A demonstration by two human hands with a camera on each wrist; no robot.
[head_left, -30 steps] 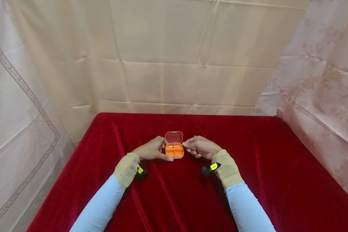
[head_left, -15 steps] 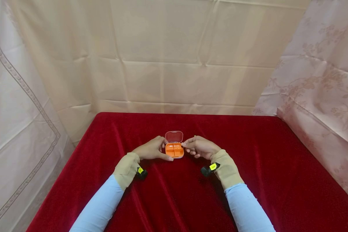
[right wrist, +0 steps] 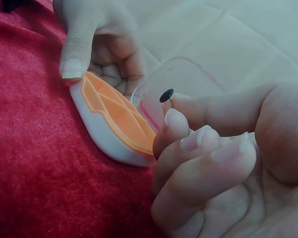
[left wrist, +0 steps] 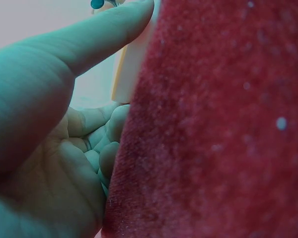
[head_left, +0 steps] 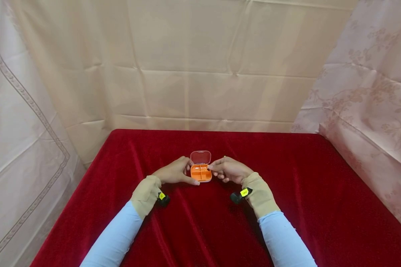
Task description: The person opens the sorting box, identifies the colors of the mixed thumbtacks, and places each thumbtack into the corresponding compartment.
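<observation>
Light-blue sleeve, my left hand gripping an orange-and-white box just to its right, clear lid flipped up at the back, then my right hand pinching some tiny dark-topped thing by the box's right edge

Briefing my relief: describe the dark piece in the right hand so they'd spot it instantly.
On the red cloth sits an open orange box. Beside it, the right hand pinches the dark piece: small, oval-looking, nearly black where the box is orange.
</observation>
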